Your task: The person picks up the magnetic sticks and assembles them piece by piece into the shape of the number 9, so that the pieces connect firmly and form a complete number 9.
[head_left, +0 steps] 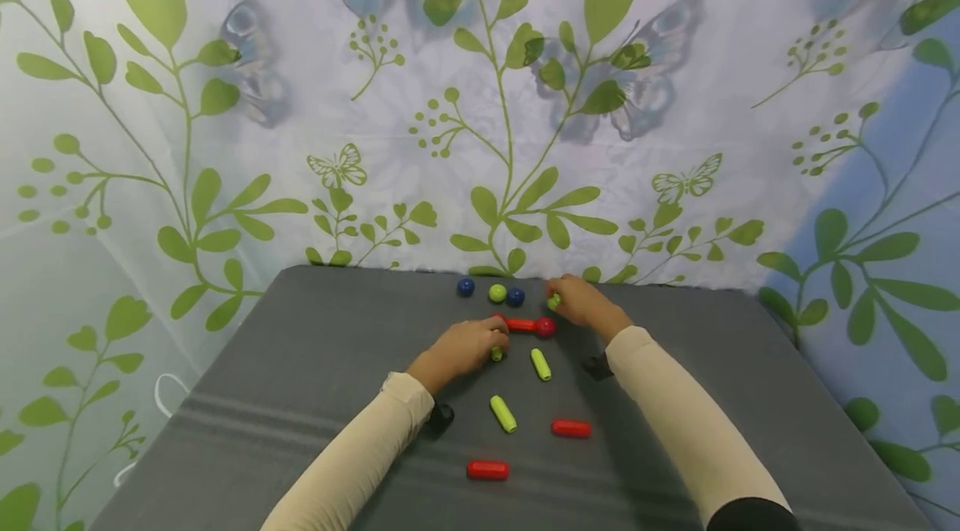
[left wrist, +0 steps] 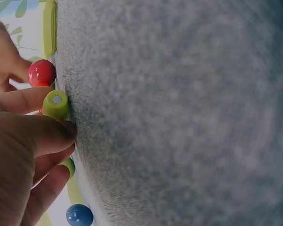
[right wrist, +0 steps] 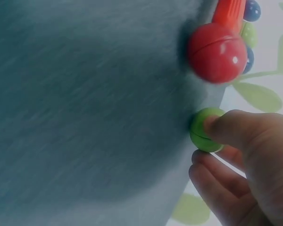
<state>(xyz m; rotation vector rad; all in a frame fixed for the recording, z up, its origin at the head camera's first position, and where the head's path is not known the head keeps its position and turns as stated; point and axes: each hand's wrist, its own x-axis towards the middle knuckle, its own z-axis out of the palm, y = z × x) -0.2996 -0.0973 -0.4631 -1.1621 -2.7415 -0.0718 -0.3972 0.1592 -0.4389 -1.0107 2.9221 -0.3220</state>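
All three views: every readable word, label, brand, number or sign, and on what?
None readable.
White-and-green fabric backdrop: leaf and butterfly print, no lettering.
Ribbed yellow-green rods, ribbed red rods, glossy red ball, glossy blue balls, glossy green balls: no legible marks.
Black pieces at the wrists: too small to tell.

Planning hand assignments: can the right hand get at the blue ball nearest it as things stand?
Probably, after letting go: the right hand pinches a green ball, but in the head view nothing stands between that hand and the blue ball.
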